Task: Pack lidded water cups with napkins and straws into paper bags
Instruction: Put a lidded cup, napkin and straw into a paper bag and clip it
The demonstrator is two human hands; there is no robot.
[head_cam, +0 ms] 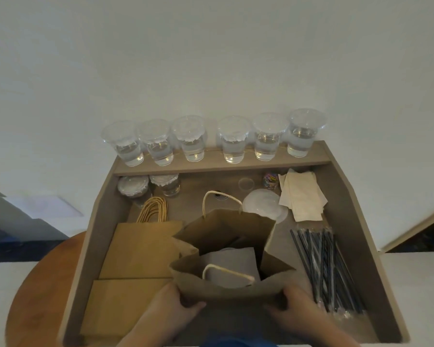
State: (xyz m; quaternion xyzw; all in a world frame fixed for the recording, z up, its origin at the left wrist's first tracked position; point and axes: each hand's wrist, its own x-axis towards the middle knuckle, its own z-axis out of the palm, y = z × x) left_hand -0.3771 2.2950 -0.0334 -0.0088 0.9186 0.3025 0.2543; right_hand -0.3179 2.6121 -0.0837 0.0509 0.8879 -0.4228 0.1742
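Head view looks down on a tabletop with raised sides and a shelf along its far edge. At the near left corner lies a stack of flat bags, handles pointing to the far edge, within easy reach for the next round. At the middle of the near edge one paper bag stands open. A grey flat sheet shows inside it, though I cannot tell whether that is a napkin. Six lidded cups stand in a row on the shelf, none packed yet. Black straws lie by the right edge, napkins in the far right corner and spare lids beside them. The left hand and right hand sit apart, each gripping a lower near corner of the paper bag, probably to steady it and keep its mouth wide for loading.
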